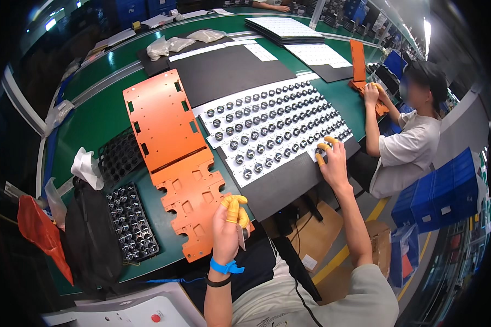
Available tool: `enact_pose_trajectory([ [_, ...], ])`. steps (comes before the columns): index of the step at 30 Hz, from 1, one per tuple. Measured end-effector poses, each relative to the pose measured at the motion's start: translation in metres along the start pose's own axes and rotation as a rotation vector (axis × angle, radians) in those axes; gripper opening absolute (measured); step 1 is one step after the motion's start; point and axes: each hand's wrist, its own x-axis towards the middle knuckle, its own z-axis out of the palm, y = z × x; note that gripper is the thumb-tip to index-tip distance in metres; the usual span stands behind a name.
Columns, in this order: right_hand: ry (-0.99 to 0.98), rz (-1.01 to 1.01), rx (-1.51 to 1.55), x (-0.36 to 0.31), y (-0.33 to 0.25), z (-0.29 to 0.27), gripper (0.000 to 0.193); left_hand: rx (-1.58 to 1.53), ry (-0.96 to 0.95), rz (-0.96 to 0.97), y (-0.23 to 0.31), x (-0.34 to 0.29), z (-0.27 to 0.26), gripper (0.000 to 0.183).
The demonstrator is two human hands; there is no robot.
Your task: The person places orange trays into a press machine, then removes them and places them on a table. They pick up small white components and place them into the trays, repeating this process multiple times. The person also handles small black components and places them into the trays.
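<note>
At 6 o'clock the left grip (232,213), fingers sheathed in yellow rubbery covers, was narrowed around a small dark-and-silver piece (241,238). At 8 o'clock a black tray (143,257) held glossy round parts in rows. A smooth, notch-edged orange fixture (174,147) ran from behind that grip toward 10 o'clock, over the green tabletop (82,131). A margin of matte black board (278,191) fronted the white sheet (243,182) at 1 o'clock, which bore rows of round black pieces (261,149). At 3 o'clock the right grip (323,151) reached the sheet's edge; whether it pinched one, one could not tell. Crinkled clear bags (193,41) lay at 11 o'clock.
</note>
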Motion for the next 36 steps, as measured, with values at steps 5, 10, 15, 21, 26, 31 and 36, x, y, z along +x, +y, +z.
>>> enact_pose_trajectory([
  [5,-0.006,0.000,-0.002,0.002,0.000,-0.002,0.033,0.015,0.000,0.016,-0.003,0.001,0.000,0.028],
  [10,0.085,0.038,0.296,0.001,-0.045,-0.028,0.043,0.087,0.041,0.091,-0.008,0.006,0.007,0.028],
  [15,-0.065,-0.342,0.612,-0.020,-0.153,-0.076,0.040,-0.506,-0.005,-0.039,-0.022,0.006,0.015,0.031],
  [21,-0.195,-0.423,0.772,-0.039,-0.200,-0.058,0.039,-0.762,-0.148,-0.056,-0.032,-0.002,0.014,0.041],
  [26,-0.216,-0.361,0.878,-0.037,-0.203,-0.062,0.036,-0.399,0.142,0.031,-0.015,0.001,0.025,0.038],
  [31,-0.041,-0.180,0.581,-0.029,-0.161,-0.059,0.033,0.529,0.326,0.400,-0.010,-0.004,0.011,0.049],
  [36,0.051,-0.031,0.147,-0.019,-0.077,-0.026,0.029,0.525,0.257,0.297,-0.006,-0.014,-0.012,0.053],
])
